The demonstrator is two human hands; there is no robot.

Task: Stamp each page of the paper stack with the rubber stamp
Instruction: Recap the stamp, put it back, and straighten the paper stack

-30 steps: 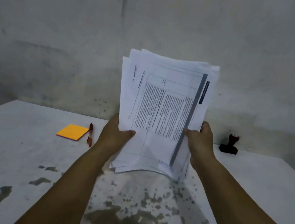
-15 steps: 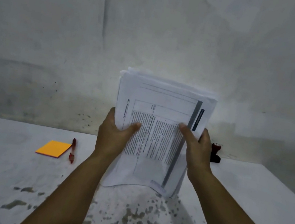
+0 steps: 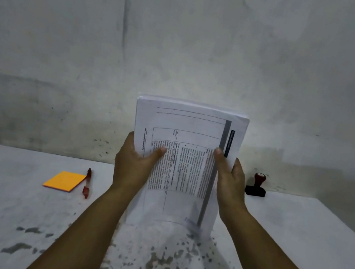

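The paper stack (image 3: 192, 134), white printed pages with a grey bar along one side, stands upright on its lower edge on the table, its sheets squared together. My left hand (image 3: 134, 164) grips its left edge, thumb on the front page. My right hand (image 3: 230, 181) grips the right edge the same way. The rubber stamp (image 3: 256, 185), a black base with a dark red knob, stands on the table at the back right, apart from both hands.
An orange sticky-note pad (image 3: 65, 181) lies at the left with a red pen (image 3: 87, 183) beside it. The white table (image 3: 5, 203) has worn dark patches near me. A grey wall rises right behind the table's far edge.
The loose, fanned sheets have come together into an even stack. The stack has dropped lower onto the table, and both hands have slid up its sides.
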